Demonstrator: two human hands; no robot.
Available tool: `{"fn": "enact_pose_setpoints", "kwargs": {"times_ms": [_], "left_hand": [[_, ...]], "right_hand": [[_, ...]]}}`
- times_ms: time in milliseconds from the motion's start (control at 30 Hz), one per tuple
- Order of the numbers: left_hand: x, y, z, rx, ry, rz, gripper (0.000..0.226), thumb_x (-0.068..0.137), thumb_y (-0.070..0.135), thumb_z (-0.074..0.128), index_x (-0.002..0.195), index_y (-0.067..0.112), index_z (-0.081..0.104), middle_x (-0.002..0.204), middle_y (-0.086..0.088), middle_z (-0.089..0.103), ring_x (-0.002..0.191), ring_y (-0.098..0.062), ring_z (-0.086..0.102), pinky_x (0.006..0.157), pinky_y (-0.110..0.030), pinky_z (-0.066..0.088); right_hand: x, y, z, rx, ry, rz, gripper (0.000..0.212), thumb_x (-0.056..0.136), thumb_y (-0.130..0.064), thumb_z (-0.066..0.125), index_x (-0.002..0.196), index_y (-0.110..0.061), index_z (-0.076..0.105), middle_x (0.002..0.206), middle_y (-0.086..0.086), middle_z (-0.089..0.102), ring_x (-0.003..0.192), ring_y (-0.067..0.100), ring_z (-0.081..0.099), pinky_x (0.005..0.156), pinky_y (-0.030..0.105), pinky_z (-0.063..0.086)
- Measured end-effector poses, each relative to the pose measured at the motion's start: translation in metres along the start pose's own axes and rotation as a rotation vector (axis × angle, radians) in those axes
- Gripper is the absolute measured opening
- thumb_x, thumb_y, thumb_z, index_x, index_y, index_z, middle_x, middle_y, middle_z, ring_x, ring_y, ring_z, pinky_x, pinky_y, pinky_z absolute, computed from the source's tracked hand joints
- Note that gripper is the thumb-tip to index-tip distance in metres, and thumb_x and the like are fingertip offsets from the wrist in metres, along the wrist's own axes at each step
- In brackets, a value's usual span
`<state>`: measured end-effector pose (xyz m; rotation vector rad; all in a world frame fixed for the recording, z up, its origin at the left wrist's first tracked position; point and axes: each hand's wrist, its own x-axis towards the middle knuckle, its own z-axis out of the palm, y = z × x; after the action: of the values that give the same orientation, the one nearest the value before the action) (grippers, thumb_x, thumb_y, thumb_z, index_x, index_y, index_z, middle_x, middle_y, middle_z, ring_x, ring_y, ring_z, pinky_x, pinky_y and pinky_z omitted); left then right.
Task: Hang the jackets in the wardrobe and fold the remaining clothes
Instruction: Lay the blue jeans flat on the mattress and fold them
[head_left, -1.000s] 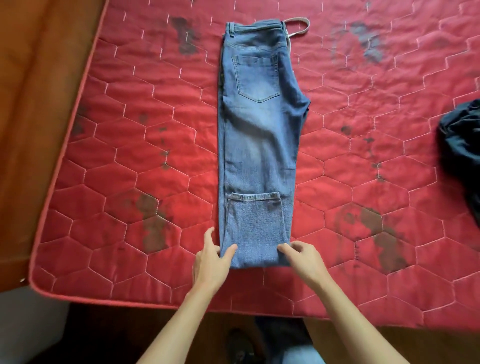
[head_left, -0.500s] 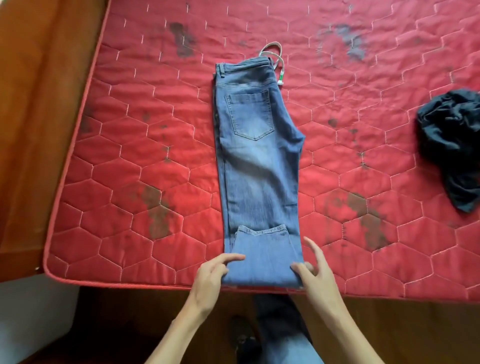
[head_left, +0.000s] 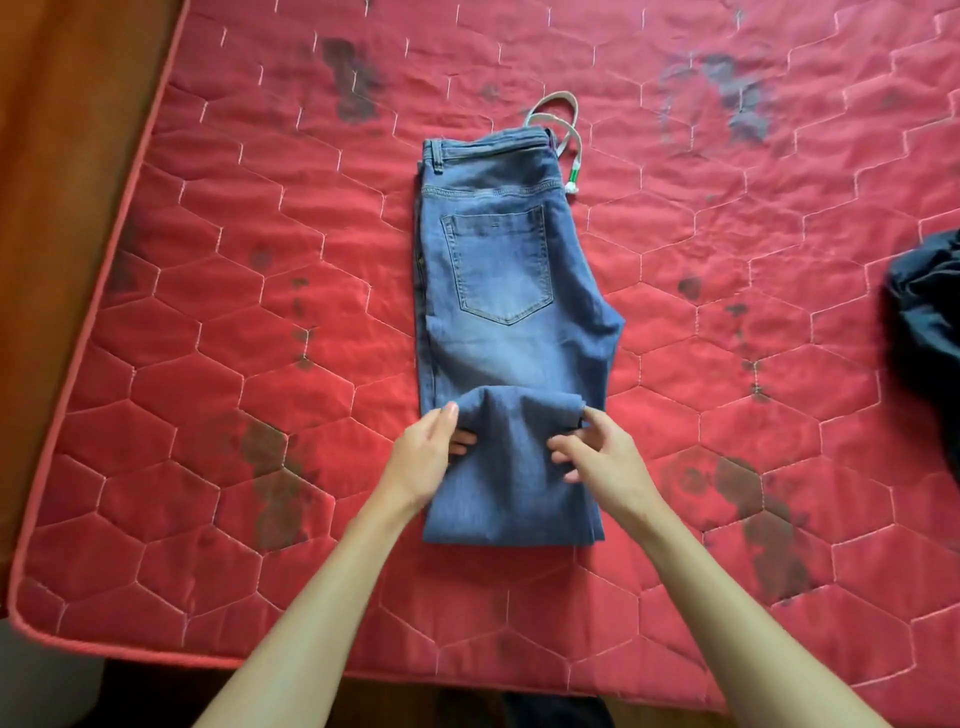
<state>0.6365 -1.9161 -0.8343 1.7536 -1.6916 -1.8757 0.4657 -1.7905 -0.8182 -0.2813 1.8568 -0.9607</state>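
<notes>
Together both forearms reach up from the frame's bottom; left hand (head_left: 428, 453) and right hand (head_left: 605, 457) each pinch the jeans' (head_left: 501, 291) folded leg end, mid-frame on the mattress (head_left: 208, 364).

Red mattress (head_left: 260, 364) (stained) bears folded jeans (head_left: 509, 312) and a dark garment (head_left: 924, 322).

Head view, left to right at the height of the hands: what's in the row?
In order: wooden panel → left hand → right hand → dark garment at the frame's right edge. Both hands grip the folded end of the jeans, so they get no slot.
</notes>
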Motion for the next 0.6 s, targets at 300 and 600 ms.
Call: {"fn": "enact_pose_setpoints", "kwargs": {"times_ms": [300,600], "left_hand": [[-0.030,-0.036,0.025,0.628,0.310,-0.007,0.076,0.082,0.054,0.071,0.143,0.020,0.039,0.126,-0.007,0.045,0.117,-0.029,0.051,0.093,-0.040,0.044],[-0.064,-0.063,0.021,0.549,0.245,-0.117,0.058,0.084,0.055,0.068,0.124,0.022,0.042,0.112,-0.015,0.068,0.107,-0.041,0.062,0.087,-0.042,0.046]], "right_hand": [[-0.004,0.049,0.004,-0.420,0.238,0.091,0.065,0.083,-0.029,0.073,0.139,-0.009,0.048,0.129,0.014,0.053,0.124,0.031,0.046,0.108,0.041,0.037],[-0.047,0.070,0.009,-0.390,0.141,0.179,0.054,0.088,-0.036,0.069,0.131,-0.011,0.048,0.126,0.012,0.065,0.120,0.032,0.058,0.094,0.036,0.043]]}}
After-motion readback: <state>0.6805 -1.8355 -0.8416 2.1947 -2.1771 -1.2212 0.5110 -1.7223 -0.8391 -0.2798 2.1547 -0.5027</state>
